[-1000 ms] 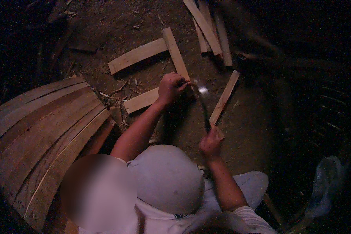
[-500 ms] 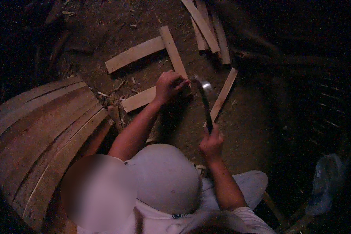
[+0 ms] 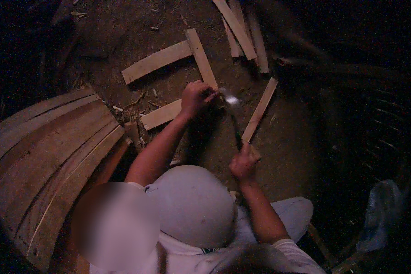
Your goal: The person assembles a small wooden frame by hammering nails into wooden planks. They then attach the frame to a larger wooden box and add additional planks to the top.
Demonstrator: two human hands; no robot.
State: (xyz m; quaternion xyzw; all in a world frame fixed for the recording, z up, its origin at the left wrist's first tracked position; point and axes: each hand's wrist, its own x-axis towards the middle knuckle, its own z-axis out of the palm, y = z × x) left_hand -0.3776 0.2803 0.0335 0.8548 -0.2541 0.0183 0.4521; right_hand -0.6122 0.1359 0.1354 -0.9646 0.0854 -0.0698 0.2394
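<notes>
Bare dirt floor [image 3: 287,132] lies open right of the right hand [image 3: 243,163]. Left, a stack of curved wooden staves [image 3: 50,150] blocks passage. Far, loose wooden slats [image 3: 156,60] and a slat bundle [image 3: 242,29] clutter the ground beyond the left hand [image 3: 195,97].

Curved wooden staves [image 3: 50,155] stacked at left — loose slats [image 3: 242,32] on dirt floor [image 3: 287,137].

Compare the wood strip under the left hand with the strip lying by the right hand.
The strip under the left hand is broader and is gripped at its near end by the left hand; the strip by the right hand is narrower and lies loose on the dirt floor. The first leans up-left, the second up-right. The right hand holds a dark blade instead. Both strips are pale, flat wood.
</notes>
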